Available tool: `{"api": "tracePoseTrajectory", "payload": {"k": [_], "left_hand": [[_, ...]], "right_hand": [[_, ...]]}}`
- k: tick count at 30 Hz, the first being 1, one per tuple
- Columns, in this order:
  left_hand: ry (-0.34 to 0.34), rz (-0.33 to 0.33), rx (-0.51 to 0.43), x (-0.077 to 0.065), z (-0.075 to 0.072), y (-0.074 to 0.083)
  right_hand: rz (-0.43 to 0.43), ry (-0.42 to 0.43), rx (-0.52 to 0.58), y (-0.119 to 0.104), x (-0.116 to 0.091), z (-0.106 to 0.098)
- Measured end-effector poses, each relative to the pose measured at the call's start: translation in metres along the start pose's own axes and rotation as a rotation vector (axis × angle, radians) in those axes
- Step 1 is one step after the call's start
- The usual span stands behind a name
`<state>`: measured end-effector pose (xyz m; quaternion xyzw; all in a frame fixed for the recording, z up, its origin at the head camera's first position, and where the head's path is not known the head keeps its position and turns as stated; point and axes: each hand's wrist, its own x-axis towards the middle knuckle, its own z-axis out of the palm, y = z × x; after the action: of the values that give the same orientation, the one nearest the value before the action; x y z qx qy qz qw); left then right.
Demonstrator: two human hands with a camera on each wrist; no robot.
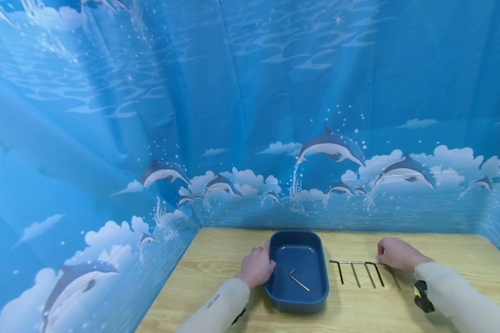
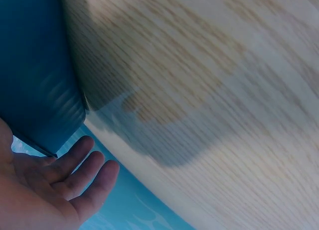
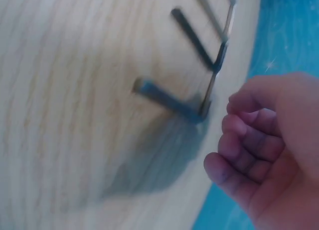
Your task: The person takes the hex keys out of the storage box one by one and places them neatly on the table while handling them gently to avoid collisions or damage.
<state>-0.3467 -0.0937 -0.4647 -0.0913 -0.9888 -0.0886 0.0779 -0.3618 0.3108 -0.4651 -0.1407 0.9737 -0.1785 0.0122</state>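
Observation:
A dark blue rectangular tub [image 1: 298, 303] stands on the table with one L-shaped hex key [image 1: 300, 280] lying inside. At the tub's left rim, my left hand [image 1: 256, 267] pinches the edge, its other fingers loose outside the wall in the left wrist view. Several hex keys, among them a black hex key [image 1: 379, 275], lie in a row to the right of the tub, long arms pointing towards me. By the row's right end is my right hand [image 1: 400, 253], fingers loosely curled and nothing visible in them. In the right wrist view it is just apart from the end hex key [image 3: 167, 100].
The table [image 1: 216, 245] has a light wood-grain top. Behind it and along its left side hangs a blue curtain [image 1: 241, 92] printed with dolphins. A black strap [image 1: 422, 296] sits on my right wrist.

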Motion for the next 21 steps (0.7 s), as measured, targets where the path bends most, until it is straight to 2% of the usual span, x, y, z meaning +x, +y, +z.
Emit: {"api": "tracePoseTrajectory", "payload": {"k": [11,21], "left_hand": [[-0.019,0.007,0.0,-0.002,-0.001,0.0],[-0.011,0.007,0.003,0.001,0.001,-0.001]], "right_hand": [[-0.048,-0.003,0.021,-0.056,0.007,0.0],[-0.155,0.004,0.007,-0.114,0.016,-0.008]]}}
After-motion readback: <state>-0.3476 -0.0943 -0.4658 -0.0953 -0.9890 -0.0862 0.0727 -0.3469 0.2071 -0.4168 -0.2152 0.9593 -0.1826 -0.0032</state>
